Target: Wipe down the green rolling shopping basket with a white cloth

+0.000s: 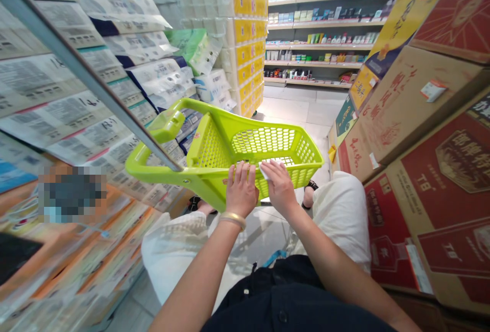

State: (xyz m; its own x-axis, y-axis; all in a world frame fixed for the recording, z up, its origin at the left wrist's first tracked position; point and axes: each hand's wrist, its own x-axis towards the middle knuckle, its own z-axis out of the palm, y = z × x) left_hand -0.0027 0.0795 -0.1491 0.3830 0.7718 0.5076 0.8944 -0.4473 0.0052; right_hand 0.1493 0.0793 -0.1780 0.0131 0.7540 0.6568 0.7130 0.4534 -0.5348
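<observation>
A lime-green plastic shopping basket (268, 140) with a perforated body stands crosswise in front of me, its looped handle end towards the left. From it a long metal pull handle (95, 87) slants to the upper left. My left hand (242, 189), with a gold bangle at the wrist, is closed over the near rim. Just to its right, my right hand (281, 186) presses a white wipe or tissue (265, 170) against the same rim. The wipe is mostly covered by the fingers. Inside the basket I see no goods.
Stacked cartons (398, 117) rise close on my right. Piled tissue packs (133, 41) line the left, beside a tall stack with yellow labels (248, 41). Shelves of small products (325, 25) stand at the back. Pale tiled floor (294, 104) lies beyond the basket.
</observation>
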